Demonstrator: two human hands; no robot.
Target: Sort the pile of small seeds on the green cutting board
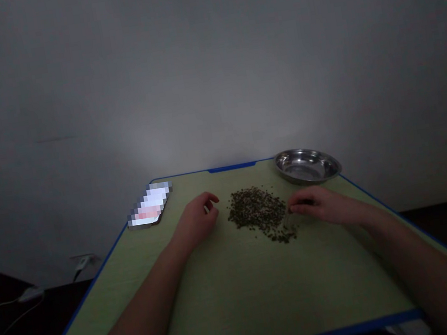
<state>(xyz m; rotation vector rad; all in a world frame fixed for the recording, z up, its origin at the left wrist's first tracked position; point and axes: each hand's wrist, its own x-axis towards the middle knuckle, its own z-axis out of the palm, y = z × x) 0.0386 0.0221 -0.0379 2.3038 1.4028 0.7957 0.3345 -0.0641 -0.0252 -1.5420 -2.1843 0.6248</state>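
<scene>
A loose heap of small dark and pale pieces, like seeds or dried grains (pixel 257 207), lies on the light green tabletop (pixel 243 299). Just left of the heap rests my left hand (pixel 199 216), its fingers loosely curved and a gap showing between thumb and index finger; nothing is seen in it. My right hand (pixel 315 205) is at the heap's right edge with thumb and fingertips pinched together. Whatever is between those fingertips is too small to make out. Some pieces trail off toward the near side of the heap, below my right fingertips.
Behind my right hand, a shiny steel bowl (pixel 307 166) stands at the table's far right corner. A phone (pixel 151 203) with a lit, blurred screen lies at the far left. The table has a blue edge (pixel 232 167) and stands against a grey wall. Cables and a plug (pixel 81 262) are at left.
</scene>
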